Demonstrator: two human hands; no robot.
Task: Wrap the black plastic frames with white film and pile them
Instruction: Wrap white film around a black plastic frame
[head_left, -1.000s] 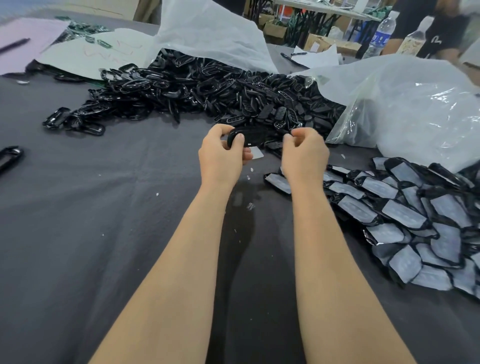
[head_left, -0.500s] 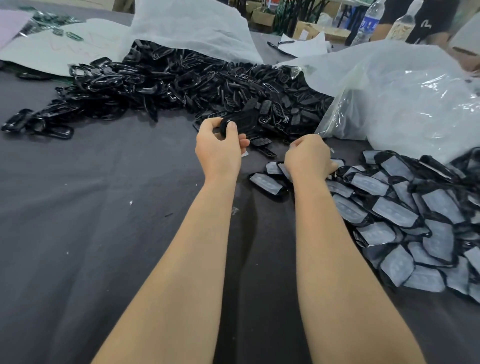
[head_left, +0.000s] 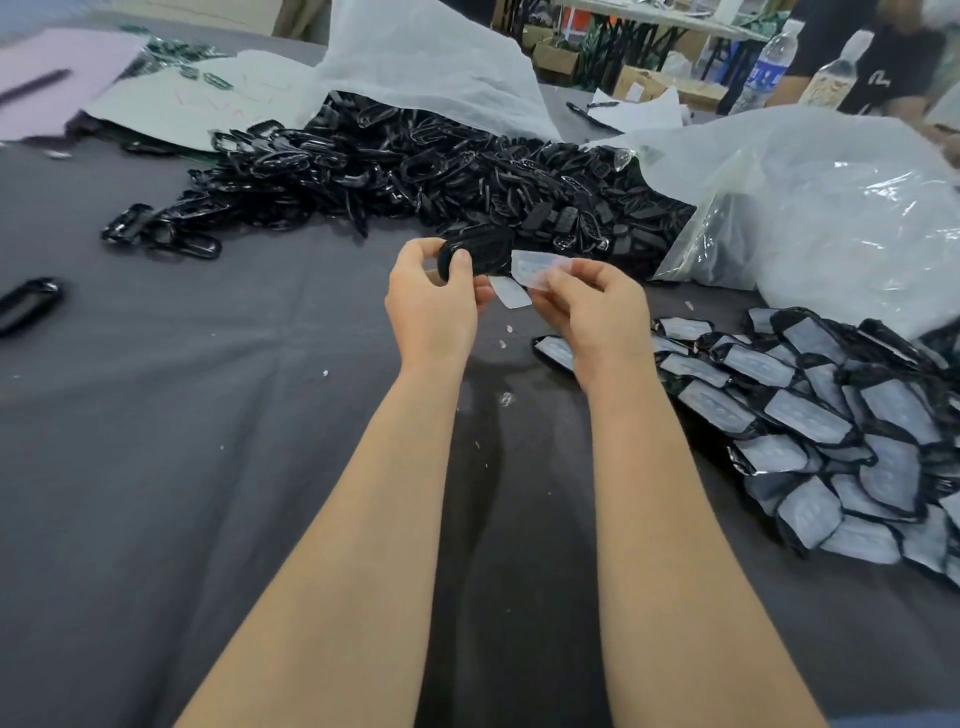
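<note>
Black plastic frame (head_left: 480, 254), a single oval piece, is held above the surface (head_left: 208, 467) by the left hand (head_left: 434, 312). Its fingers (head_left: 458, 264) are curled round the frame's left end, with the thumb on the near face. Just to the right, the right hand (head_left: 597, 317) pinches a strip of white film (head_left: 535, 267) between thumb and fingertips (head_left: 569, 275). The strip's left end reaches the frame's right end, but I cannot tell whether the two touch. A second small white piece (head_left: 511, 298) shows just below, between the hands; I cannot tell whether it is held or lies on the cloth.

Behind the hands a long heap of bare frames (head_left: 405, 171) spreads over the dark grey cloth. It lies partly under a white bag (head_left: 431, 62) and runs up to a clear plastic bag (head_left: 831, 208) on the right. Beside the right forearm lies the pile of wrapped frames (head_left: 831, 431), each with a pale film face, overlapping one another. A lone frame (head_left: 28, 304) lies well apart at the left edge. Tiny white scraps (head_left: 505, 399) dot the cloth between the forearms. At the far back, two water bottles (head_left: 769, 62) stand beside a person in a black shirt (head_left: 883, 47). Paper sheets (head_left: 182, 104) lie at the far left.
</note>
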